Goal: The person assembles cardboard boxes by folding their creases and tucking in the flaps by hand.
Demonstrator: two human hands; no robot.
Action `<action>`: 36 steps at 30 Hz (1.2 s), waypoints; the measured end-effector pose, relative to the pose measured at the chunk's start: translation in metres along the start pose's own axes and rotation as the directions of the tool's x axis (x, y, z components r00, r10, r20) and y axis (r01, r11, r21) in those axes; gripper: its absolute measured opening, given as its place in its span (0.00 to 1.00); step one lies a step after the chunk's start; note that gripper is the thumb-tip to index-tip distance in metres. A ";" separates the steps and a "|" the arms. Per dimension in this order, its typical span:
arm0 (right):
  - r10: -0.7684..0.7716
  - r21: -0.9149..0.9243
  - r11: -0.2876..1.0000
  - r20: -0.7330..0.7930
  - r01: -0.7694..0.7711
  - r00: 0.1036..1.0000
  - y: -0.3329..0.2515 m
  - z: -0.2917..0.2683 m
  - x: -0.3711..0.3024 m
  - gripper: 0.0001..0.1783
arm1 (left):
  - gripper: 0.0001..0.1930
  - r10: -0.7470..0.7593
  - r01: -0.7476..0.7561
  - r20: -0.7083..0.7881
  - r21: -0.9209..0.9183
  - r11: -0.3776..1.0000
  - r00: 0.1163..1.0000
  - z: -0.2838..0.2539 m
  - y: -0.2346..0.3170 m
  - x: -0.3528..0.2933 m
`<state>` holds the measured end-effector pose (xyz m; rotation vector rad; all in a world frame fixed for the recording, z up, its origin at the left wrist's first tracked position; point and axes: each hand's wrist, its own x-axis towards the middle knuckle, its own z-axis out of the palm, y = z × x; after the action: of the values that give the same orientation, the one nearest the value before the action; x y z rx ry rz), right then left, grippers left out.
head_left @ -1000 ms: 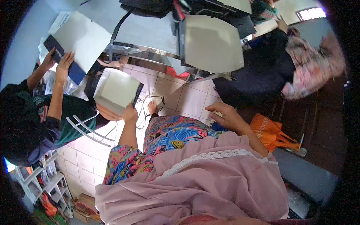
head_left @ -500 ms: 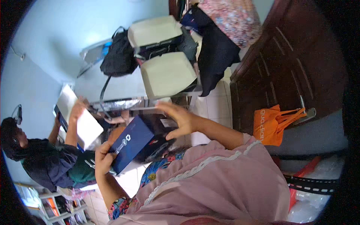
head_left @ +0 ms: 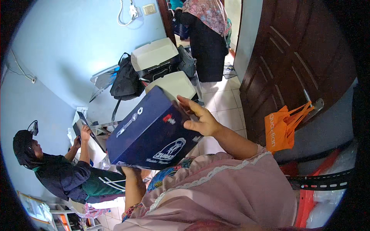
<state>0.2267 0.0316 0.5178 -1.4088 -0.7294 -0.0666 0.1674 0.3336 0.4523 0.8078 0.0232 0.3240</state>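
A dark blue cardboard box (head_left: 154, 133) with white and red print is held up in front of me, tilted, its printed side towards me. My right hand (head_left: 202, 119) grips its right end, thumb on the near face and fingers at the upper edge. Under the lower left end is my left hand (head_left: 132, 172), bearing the box; its fingers are mostly hidden behind it. Just past the box, a box with a cream inside (head_left: 175, 85) stands on the table.
Another cream-topped box (head_left: 154, 54) and a black bag (head_left: 125, 82) stand on the table (head_left: 133, 106). At left a co-worker (head_left: 63, 173) handles a dark flat piece. Another person (head_left: 204, 42) stands by the doorway. An orange bag (head_left: 279, 129) hangs from the brown door (head_left: 285, 57).
The blue box has been raised and turned so its printed side faces me. My left hand has gone from its left edge to beneath it. The co-worker's white-faced piece has tilted away.
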 end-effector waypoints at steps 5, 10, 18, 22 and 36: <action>-0.005 0.017 1.000 -0.013 0.005 1.000 0.002 0.009 0.001 0.34 | 0.27 0.026 -0.006 -0.084 0.225 0.974 0.996 -0.031 -0.024 0.013; -0.029 0.071 0.997 0.133 0.020 0.991 0.009 0.017 0.008 0.34 | 0.29 -0.097 0.091 0.168 0.044 0.995 0.981 -0.025 -0.020 0.030; 0.006 0.063 0.998 -0.096 0.000 0.995 0.010 0.036 0.076 0.34 | 0.38 0.078 -0.071 -0.072 0.101 0.992 0.994 0.017 0.026 0.085; -0.026 -0.067 0.998 -0.140 0.017 0.990 0.024 0.054 0.103 0.33 | 0.42 0.002 -0.001 -0.017 0.055 0.998 1.000 0.015 0.028 0.088; -0.052 0.121 0.991 -0.033 0.055 0.998 0.058 0.079 0.143 0.38 | 0.45 -0.016 -0.016 0.172 0.182 0.983 0.985 -0.064 0.032 0.114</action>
<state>0.3322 0.1683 0.5376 -1.2692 -0.7349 -0.0831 0.2576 0.4332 0.4425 1.0161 -0.1112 0.2532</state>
